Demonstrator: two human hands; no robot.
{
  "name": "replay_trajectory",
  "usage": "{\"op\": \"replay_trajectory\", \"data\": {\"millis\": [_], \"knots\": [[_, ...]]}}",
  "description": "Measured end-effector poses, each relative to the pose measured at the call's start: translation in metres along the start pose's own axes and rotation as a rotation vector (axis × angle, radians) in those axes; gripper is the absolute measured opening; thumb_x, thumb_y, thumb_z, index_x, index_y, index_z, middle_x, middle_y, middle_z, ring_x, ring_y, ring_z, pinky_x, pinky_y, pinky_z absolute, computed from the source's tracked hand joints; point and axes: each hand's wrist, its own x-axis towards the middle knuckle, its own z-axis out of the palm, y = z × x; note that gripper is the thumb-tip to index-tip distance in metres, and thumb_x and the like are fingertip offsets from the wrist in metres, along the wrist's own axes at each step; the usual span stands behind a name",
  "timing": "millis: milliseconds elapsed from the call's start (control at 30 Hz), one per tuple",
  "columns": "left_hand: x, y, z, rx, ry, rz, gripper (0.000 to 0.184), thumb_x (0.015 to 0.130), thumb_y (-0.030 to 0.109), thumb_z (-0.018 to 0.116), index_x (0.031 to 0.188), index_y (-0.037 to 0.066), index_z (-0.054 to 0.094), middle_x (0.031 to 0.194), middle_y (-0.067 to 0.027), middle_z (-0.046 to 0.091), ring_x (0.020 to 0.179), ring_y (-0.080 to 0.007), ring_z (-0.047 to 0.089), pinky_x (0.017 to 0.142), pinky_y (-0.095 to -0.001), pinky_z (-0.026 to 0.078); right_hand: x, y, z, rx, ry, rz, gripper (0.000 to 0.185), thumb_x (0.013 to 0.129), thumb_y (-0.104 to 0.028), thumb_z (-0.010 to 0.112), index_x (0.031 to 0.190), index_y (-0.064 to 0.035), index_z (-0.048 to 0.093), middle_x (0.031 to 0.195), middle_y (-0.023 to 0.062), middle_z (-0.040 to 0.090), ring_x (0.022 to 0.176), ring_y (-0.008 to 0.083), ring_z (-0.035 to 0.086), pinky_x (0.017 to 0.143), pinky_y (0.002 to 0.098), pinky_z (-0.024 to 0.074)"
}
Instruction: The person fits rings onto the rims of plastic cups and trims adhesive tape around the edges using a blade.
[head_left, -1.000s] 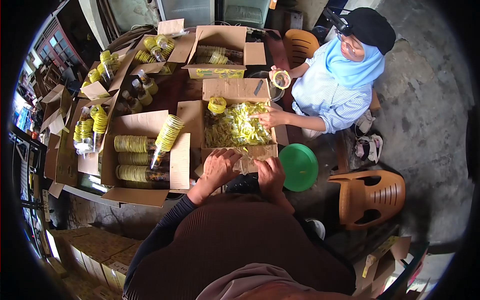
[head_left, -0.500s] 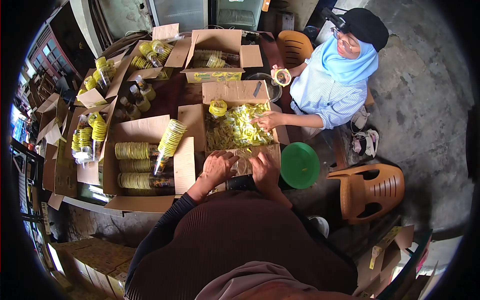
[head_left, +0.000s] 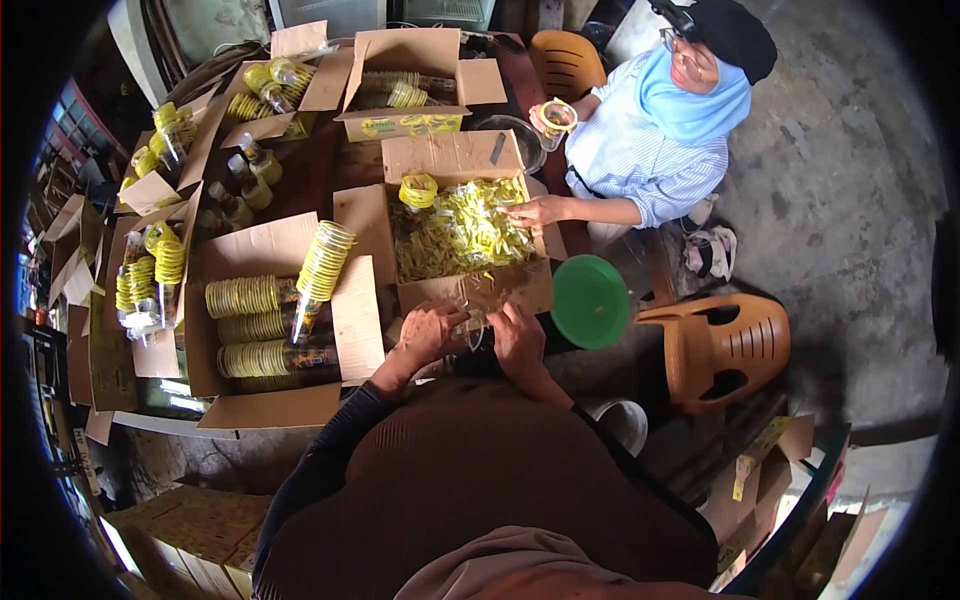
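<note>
A thin clear plastic sheet or bag (head_left: 477, 315) is stretched between my two hands, at the near edge of an open cardboard box (head_left: 520, 285). My left hand (head_left: 432, 332) pinches its left side with curled fingers. On the other side, my right hand (head_left: 519, 340) has its fingers closed on the plastic. In the box lie many small yellow packets (head_left: 450, 240) and a yellow-rimmed ring-shaped bundle (head_left: 418, 190). A co-worker's hand (head_left: 540, 212) reaches into those packets, while the other one holds a clear cup with a yellow rim (head_left: 558, 116).
A green round plastic lid or plate (head_left: 591, 302) sits right of the box. To the left, a carton (head_left: 260, 408) holds stacked yellow-rimmed cups (head_left: 255, 298). More cartons and bottles (head_left: 255, 180) stand behind. An orange plastic chair (head_left: 700, 350) is at the right.
The plastic between my hands now shows raised and more spread. The whole view has shifted, so the table's contents appear further left and up. The co-worker's held cup has tilted more upright.
</note>
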Motion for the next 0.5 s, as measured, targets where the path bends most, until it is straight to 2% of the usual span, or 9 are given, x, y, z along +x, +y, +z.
{"op": "replay_trajectory", "data": {"millis": [100,167,300,367,400,467,500], "knots": [[-0.001,0.000,0.008,-0.046,-0.029,0.023,0.046,0.064,0.030,0.080,0.107,0.017,0.069,0.100,-0.0029,0.067,0.089,-0.0265,0.065,0.080,-0.0378,0.053,-0.007,0.001,0.003,-0.042,0.010,-0.006,0.017,0.074,-0.009,0.061,0.090,-0.0065,0.066,0.091,0.0091,0.052,0.088,0.0281,0.055,0.072,0.0388,0.0472],[-0.002,0.004,0.012,-0.134,-0.048,-0.006,0.046,0.065,0.029,0.080,0.108,0.019,0.069,0.102,-0.0024,0.067,0.090,-0.0266,0.065,0.079,-0.0375,0.053,-0.009,0.002,0.005,-0.116,-0.091,0.020,0.015,0.074,-0.008,0.060,0.087,-0.0062,0.067,0.088,0.0087,0.052,0.086,0.0281,0.055,0.071,0.0389,0.0478],[0.003,0.023,0.006,-0.174,-0.083,0.017,0.047,0.064,0.027,0.080,0.109,0.019,0.067,0.103,-0.0031,0.067,0.096,-0.0261,0.064,0.084,-0.0392,0.051,-0.019,0.015,0.013,-0.059,-0.084,0.061,0.011,0.074,-0.007,0.061,0.084,-0.0068,0.066,0.087,0.0082,0.054,0.085,0.0287,0.057,0.070,0.0397,0.0484],[0.006,0.020,0.002,-0.145,0.005,0.043,0.048,0.064,0.026,0.080,0.109,0.019,0.067,0.103,-0.0036,0.066,0.098,-0.0264,0.063,0.086,-0.0396,0.050,-0.021,0.019,0.009,0.067,0.016,0.241,0.006,0.076,-0.006,0.063,0.082,-0.0075,0.064,0.086,0.0081,0.055,0.085,0.0293,0.058,0.068,0.0403,0.0479],[0.006,0.019,0.000,-0.123,0.087,0.073,0.048,0.064,0.025,0.080,0.110,0.020,0.066,0.103,-0.0040,0.066,0.100,-0.0268,0.062,0.089,-0.0401,0.048,-0.022,0.022,0.005,0.071,0.017,0.238,0.006,0.076,-0.006,0.063,0.082,-0.0075,0.064,0.086,0.0081,0.055,0.085,0.0293,0.058,0.068,0.0403,0.0479],[0.005,0.023,0.000,-0.148,0.099,0.043,0.049,0.063,0.024,0.080,0.110,0.020,0.065,0.104,-0.0045,0.066,0.102,-0.0273,0.061,0.091,-0.0403,0.047,-0.024,0.031,-0.004,0.172,0.087,0.320,0.005,0.079,-0.007,0.066,0.083,-0.0082,0.064,0.086,0.0084,0.056,0.085,0.0299,0.059,0.067,0.0406,0.0471],[0.006,0.026,0.001,-0.178,0.112,0.016,0.049,0.063,0.022,0.079,0.110,0.020,0.065,0.104,-0.0050,0.066,0.103,-0.0279,0.061,0.093,-0.0405,0.046,-0.023,0.031,-0.013,0.184,0.131,0.286,0.005,0.080,-0.009,0.067,0.085,-0.0085,0.065,0.082,0.0083,0.054,0.082,0.0300,0.058,0.067,0.0400,0.0461]]}}
